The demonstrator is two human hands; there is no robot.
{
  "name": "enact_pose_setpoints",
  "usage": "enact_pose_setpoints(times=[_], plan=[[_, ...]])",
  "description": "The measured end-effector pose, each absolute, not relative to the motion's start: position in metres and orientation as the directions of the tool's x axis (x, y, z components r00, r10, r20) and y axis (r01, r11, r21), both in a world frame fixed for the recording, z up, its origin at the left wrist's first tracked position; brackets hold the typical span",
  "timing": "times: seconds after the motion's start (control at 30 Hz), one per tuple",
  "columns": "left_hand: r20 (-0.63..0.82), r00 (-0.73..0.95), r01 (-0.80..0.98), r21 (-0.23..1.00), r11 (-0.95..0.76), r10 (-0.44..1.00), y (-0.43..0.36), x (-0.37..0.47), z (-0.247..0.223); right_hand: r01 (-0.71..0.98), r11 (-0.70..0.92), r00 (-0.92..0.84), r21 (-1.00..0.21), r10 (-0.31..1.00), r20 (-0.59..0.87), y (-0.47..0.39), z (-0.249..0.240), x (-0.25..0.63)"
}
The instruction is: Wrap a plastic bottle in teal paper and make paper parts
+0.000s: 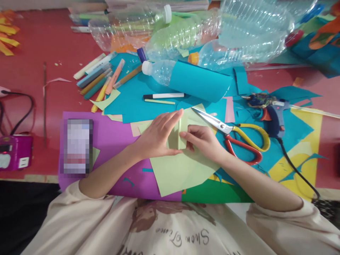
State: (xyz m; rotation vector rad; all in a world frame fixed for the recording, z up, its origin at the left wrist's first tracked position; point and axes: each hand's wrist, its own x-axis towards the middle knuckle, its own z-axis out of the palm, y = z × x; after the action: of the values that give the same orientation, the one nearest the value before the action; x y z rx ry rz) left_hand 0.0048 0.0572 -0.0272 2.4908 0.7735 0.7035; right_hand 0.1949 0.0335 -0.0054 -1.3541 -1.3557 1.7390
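Between my hands is a small folded strip of pale green paper (181, 136), standing upright in the picture. My right hand (203, 141) pinches its right side between thumb and fingers. My left hand (158, 136) is at its left side, thumb and fingers spread apart, with the fingertips near its top end and the thumb near its bottom end. Beneath both hands lies a larger pale green sheet (172, 175). Scissors (225, 128) with one yellow and one red handle lie open just right of my right hand.
A bottle wrapped in blue paper (199, 79) lies beyond my hands, with clear bottles (183, 33) behind. A black-and-white marker (167, 95) is nearer. Colored markers (98, 79) and a phone (78, 147) are left. At right lies a glue gun (276, 118) with a cord.
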Motion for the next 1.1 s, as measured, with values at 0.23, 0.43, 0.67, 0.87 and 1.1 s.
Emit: enact_pose_setpoints(times=[0.23, 0.43, 0.67, 0.87, 1.1], plan=[[0.349, 0.726, 0.385, 0.508, -0.771, 0.592, 0.0575, 0.005, -0.0254, 0.161, -0.308, -0.308, -0.938, 0.887, -0.344, 0.0326, -0.0079, 0.1945], [0.335, 0.736, 0.4, 0.486, -0.777, 0.588, 0.0555, 0.0059, -0.0259, 0.223, -0.334, -0.292, -0.916, 0.873, -0.389, 0.0338, -0.0098, 0.1932], [0.356, 0.73, 0.373, 0.509, -0.776, 0.584, 0.0556, 0.0052, -0.0283, 0.164, -0.397, -0.374, -0.903, 0.822, -0.429, 0.035, -0.0058, 0.1938], [0.349, 0.716, 0.317, 0.608, -0.728, 0.604, 0.0563, 0.0057, -0.03, 0.137, -0.381, -0.417, -0.914, 0.815, -0.402, 0.0346, -0.0062, 0.1952], [0.013, 0.506, 0.225, 0.963, -0.147, 0.863, 0.0587, 0.0084, -0.021, 0.135, -0.357, -0.44, -0.924, 0.815, -0.378, 0.0347, -0.0076, 0.1954]])
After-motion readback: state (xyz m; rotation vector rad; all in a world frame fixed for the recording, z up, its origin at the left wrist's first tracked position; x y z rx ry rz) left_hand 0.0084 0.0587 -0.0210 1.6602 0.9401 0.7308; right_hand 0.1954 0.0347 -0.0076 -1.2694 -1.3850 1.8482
